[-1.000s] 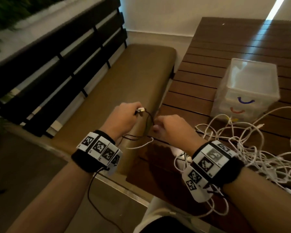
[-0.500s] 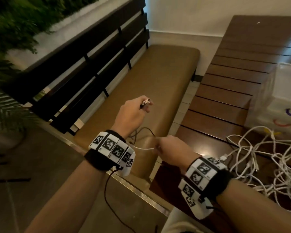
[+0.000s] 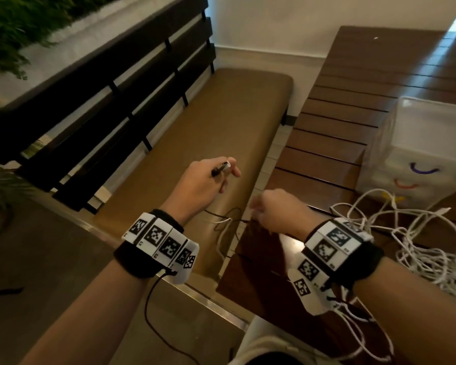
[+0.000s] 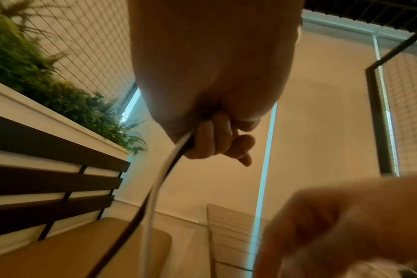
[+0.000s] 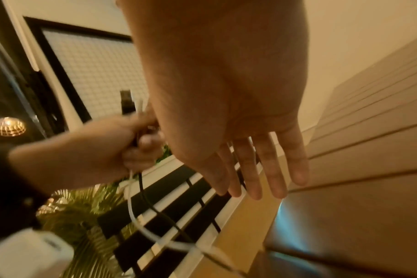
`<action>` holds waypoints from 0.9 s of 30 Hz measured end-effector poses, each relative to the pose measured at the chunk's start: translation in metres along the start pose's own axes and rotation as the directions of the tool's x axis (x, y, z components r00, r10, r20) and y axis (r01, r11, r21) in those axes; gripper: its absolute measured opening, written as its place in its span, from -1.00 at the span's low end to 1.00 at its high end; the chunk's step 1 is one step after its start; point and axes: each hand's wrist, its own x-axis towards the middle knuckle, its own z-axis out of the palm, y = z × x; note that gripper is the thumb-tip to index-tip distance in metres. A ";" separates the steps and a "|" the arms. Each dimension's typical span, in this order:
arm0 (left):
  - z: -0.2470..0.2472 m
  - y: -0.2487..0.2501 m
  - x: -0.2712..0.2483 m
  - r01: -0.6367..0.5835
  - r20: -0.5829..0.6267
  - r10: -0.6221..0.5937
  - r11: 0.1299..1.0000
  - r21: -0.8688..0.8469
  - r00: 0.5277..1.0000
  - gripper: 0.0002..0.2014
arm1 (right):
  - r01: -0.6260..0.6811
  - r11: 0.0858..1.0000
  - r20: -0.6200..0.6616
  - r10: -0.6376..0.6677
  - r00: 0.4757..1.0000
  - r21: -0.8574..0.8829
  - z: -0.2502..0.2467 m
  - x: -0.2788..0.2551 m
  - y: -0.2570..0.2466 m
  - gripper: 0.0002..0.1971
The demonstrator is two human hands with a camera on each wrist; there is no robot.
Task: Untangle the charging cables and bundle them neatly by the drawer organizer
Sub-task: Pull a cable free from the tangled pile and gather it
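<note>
We are gripping a black cable (image 3: 223, 168) and a white cable (image 4: 152, 190) in the left hand (image 3: 198, 184) over the bench; right hand (image 5: 226, 112) is hanging relaxed, fingers straight; tangled cables (image 3: 419, 246) are lying on the table (image 3: 353, 122) beside the drawer organizer (image 3: 419, 154)

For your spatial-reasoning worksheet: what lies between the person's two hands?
In the head view, a dark cable and a white cable sag between left hand and right hand.

I see my left hand (image 3: 200, 180) pinching a black cable's silver plug (image 3: 221, 167) over tan cushioned bench (image 3: 221, 114); right hand (image 3: 274, 209) at dark slatted wood table (image 3: 353, 101) edge, tangled white cables (image 3: 419, 246) nearby.
</note>
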 end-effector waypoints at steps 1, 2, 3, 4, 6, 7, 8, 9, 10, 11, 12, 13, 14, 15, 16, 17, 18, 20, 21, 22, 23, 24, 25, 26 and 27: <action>0.010 0.002 -0.001 -0.005 0.038 0.005 1.000 0.001 0.999 -0.69 | -0.006 1.000 -0.027 0.006 1.000 -0.003 -0.009 -0.009 0.009 -0.74; 0.020 0.004 -0.001 -0.011 0.071 0.011 1.000 0.003 0.997 -0.68 | -0.015 1.000 -0.051 0.014 0.999 -0.016 -0.018 -0.018 0.019 -0.77; 0.030 0.008 0.000 -0.013 0.097 0.013 1.000 0.000 0.995 -0.67 | -0.029 0.999 -0.066 0.027 0.997 -0.028 -0.026 -0.028 0.030 -0.80; 0.041 0.014 -0.001 -0.004 0.115 0.006 1.000 -0.020 0.993 -0.64 | -0.051 0.998 -0.065 0.049 0.997 -0.030 -0.034 -0.038 0.040 -0.80; 0.062 0.027 -0.001 0.038 0.143 -0.024 0.995 -0.091 0.989 -0.55 | -0.111 0.994 -0.059 0.111 0.992 -0.004 -0.049 -0.062 0.058 -0.77; 0.073 0.035 -0.001 0.055 0.157 -0.035 0.990 -0.128 0.987 -0.51 | -0.140 0.990 -0.059 0.140 0.988 0.003 -0.054 -0.074 0.066 -0.77; 0.084 0.039 -0.003 0.071 0.170 -0.042 0.983 -0.168 0.985 -0.48 | -0.159 0.987 -0.047 0.159 0.986 0.000 -0.057 -0.084 0.071 -0.78; 0.095 0.044 -0.006 0.091 0.188 -0.050 0.973 -0.213 0.981 -0.46 | -0.177 0.984 -0.022 0.176 0.984 -0.005 -0.056 -0.094 0.076 -0.79; 0.107 0.048 -0.010 0.118 0.207 -0.065 0.960 -0.254 0.976 -0.44 | -0.191 0.982 0.014 0.191 0.982 -0.014 -0.052 -0.101 0.080 -0.78; 0.119 0.050 -0.014 0.153 0.228 -0.088 0.947 -0.284 0.970 -0.43 | -0.195 0.980 0.049 0.196 0.979 -0.025 -0.045 -0.107 0.082 -0.78; 0.130 0.050 -0.019 0.191 0.248 -0.117 0.935 -0.299 0.962 -0.42 | -0.194 0.980 0.073 0.197 0.978 -0.042 -0.035 -0.111 0.084 -0.79; 0.139 0.051 -0.025 0.231 0.266 -0.151 0.925 -0.302 0.952 -0.42 | -0.187 0.981 0.076 0.191 0.979 -0.058 -0.023 -0.113 0.084 -0.80; 0.147 0.050 -0.029 0.261 0.273 -0.184 0.924 -0.280 0.944 -0.43 | -0.179 0.981 0.073 0.185 0.980 -0.075 -0.012 -0.115 0.083 -0.80; 0.153 0.046 -0.034 0.277 0.265 -0.214 0.934 -0.227 0.940 -0.44 | -0.175 0.980 0.066 0.181 0.981 -0.091 0.000 -0.117 0.080 -0.76; 0.155 0.043 -0.037 0.271 0.249 -0.229 0.951 -0.151 0.941 -0.46 | -0.182 0.977 0.045 0.188 0.981 -0.114 0.011 -0.117 0.078 -0.69; 0.156 0.039 -0.041 0.256 0.235 -0.232 0.963 -0.079 0.944 -0.46 | -0.199 0.971 0.008 0.202 0.979 -0.131 0.021 -0.116 0.076 -0.62; 0.155 0.036 -0.043 0.242 0.226 -0.229 0.970 -0.030 0.947 -0.45 | -0.229 0.965 -0.044 0.225 0.973 -0.127 0.030 -0.114 0.075 -0.59; 0.153 0.034 -0.046 0.232 0.205 -0.229 0.973 0.006 0.952 -0.46 | -0.311 0.949 -0.148 0.302 0.942 -0.045 0.042 -0.107 0.075 -0.58; 0.152 0.036 -0.047 0.234 0.187 -0.233 0.972 0.016 0.954 -0.47 | -0.359 0.933 -0.166 0.356 0.920 0.015 0.045 -0.103 0.075 -0.58; 0.150 0.038 -0.046 0.242 0.176 -0.241 0.970 0.019 0.954 -0.47 | -0.400 0.914 -0.155 0.405 0.901 0.062 0.047 -0.098 0.074 -0.59; 0.149 0.040 -0.044 0.250 0.167 -0.250 0.968 0.017 0.954 -0.47 | -0.426 0.900 -0.141 0.435 0.889 0.093 0.048 -0.095 0.072 -0.62; 0.150 0.039 -0.043 0.254 0.164 -0.253 0.967 0.013 0.953 -0.47 | -0.444 0.888 -0.134 0.457 0.879 0.120 0.049 -0.091 0.069 -0.68; 0.150 0.038 -0.042 0.257 0.164 -0.255 0.966 0.010 0.953 -0.47 | -0.452 0.880 -0.130 0.470 0.873 0.142 0.049 -0.087 0.067 -0.75; 0.149 0.039 -0.041 0.262 0.164 -0.260 0.965 0.008 0.952 -0.47 | -0.456 0.875 -0.122 0.476 0.871 0.162 0.048 -0.084 0.066 -0.82; 0.149 0.039 -0.042 0.265 0.162 -0.263 0.964 0.009 0.951 -0.47 | -0.457 0.870 -0.100 0.479 0.872 0.184 0.047 -0.081 0.067 -0.85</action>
